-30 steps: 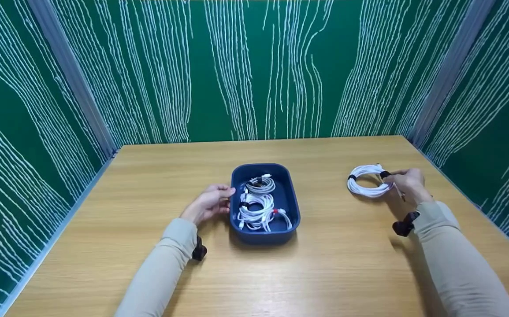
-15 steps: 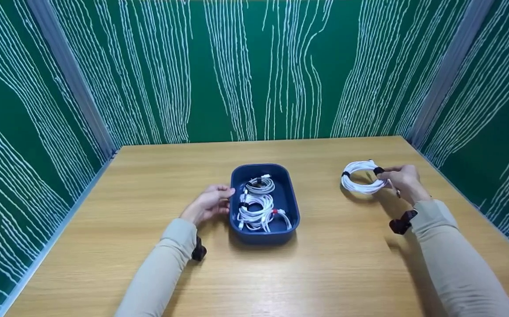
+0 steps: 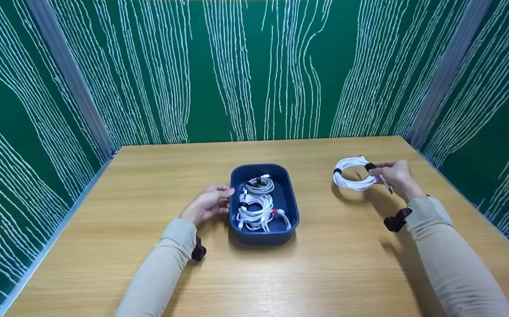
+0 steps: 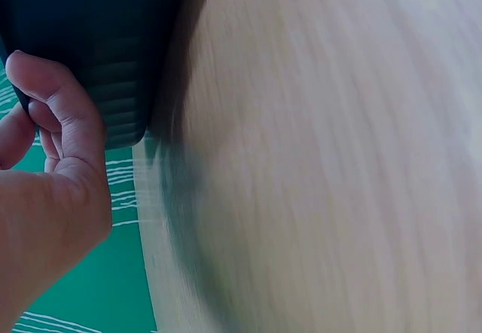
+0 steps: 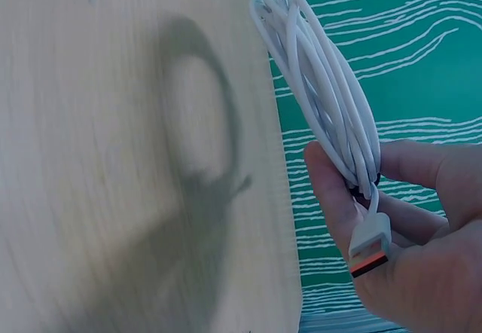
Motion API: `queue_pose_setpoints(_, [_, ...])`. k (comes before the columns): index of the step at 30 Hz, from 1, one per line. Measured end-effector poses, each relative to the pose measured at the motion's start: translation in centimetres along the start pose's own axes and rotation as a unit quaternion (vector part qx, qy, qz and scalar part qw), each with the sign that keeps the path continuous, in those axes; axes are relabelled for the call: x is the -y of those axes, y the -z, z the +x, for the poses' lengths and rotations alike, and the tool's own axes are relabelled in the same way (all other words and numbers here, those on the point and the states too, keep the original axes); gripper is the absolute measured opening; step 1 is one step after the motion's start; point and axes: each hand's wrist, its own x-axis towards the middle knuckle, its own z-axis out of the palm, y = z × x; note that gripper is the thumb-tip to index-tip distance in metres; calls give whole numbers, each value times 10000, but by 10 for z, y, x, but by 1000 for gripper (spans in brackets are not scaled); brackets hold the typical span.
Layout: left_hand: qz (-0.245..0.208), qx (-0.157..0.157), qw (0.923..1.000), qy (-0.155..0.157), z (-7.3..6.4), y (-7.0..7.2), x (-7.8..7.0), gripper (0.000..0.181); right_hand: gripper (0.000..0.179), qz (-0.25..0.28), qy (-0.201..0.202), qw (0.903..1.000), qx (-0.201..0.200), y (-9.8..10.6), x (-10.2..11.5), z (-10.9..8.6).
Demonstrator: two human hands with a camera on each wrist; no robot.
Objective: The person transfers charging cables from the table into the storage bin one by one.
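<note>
In the head view my left hand (image 3: 206,203) grips the left rim of a dark blue rectangular box (image 3: 288,189), thumb at the rim and fingers by the outer wall. The left wrist view shows the same hand against the box's ribbed side (image 4: 113,84). My right hand (image 3: 397,177) pinches a coiled white USB cable (image 3: 354,185) at one of its black ties, holding it above the table to the right of the box. A USB plug (image 5: 369,246) hangs from the coil near the palm in the right wrist view.
Inside the box lie a small grey coiled cable (image 3: 261,189) and white coiled cables (image 3: 250,215), one with a red tie (image 3: 275,211). The wooden table (image 3: 325,264) is bounded by green panels (image 3: 258,70) with white lines.
My right hand has lifted the coiled cable off the table and carried it a little left toward the box. The left hand and the box stay put.
</note>
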Motion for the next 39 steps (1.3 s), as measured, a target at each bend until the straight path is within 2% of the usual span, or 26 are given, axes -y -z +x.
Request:
queue_pose_setpoints(7, [-3, 26, 10000, 10, 0, 0, 0, 12, 49, -80, 84, 9999, 90, -6, 8, 0])
queue_pose_setpoints(14, [7, -29, 10000, 9, 0, 1, -1, 9, 48, 146, 196, 9995, 222, -15, 20, -4])
queue_pose_setpoints(21, [31, -62, 10000, 36, 0, 1, -1, 9, 49, 134, 328, 9988, 335, -24, 34, -7])
queue_pose_setpoints(29, [33, -104, 9999, 91, 1, 1, 0, 12, 50, 851, 611, 9923, 661, -36, 46, -9])
queue_pose_setpoints(39, [-28, -111, 9999, 87, 1, 1, 0, 11, 50, 899, 605, 9902, 878, -56, 59, -15])
